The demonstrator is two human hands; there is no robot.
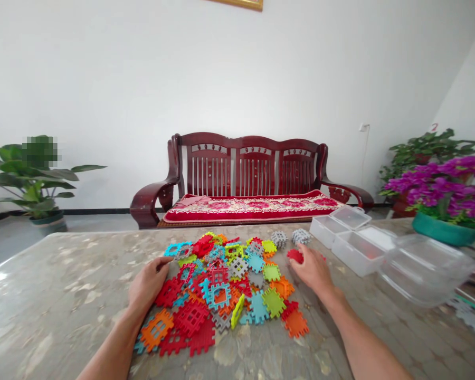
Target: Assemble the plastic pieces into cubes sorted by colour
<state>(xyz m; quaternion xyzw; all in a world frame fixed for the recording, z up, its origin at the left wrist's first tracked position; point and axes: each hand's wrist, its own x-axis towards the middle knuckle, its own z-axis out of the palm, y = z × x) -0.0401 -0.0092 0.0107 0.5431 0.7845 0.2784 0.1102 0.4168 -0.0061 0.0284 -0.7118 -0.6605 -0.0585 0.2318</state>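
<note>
A heap of notched plastic puzzle tiles (221,274) in red, orange, green, blue and grey is spread over the table. At the heap's left edge rests my left hand (150,279), fingers curled in and thumb against them; whatever they hold, if anything, is hidden. My right hand (312,269) lies to the right of the heap, its fingers closed over a red puzzle tile (295,256) that shows on both sides of them. Just beyond it are two grey pieces built up from tiles, a round one (301,236) and another cluster (279,239).
Clear plastic boxes (358,252) with open lids stand right of my right hand, beside a clear lid-like container (425,272). A green pot of purple flowers (447,227) is at the table's right. A wooden bench (253,163) stands beyond the table (87,285).
</note>
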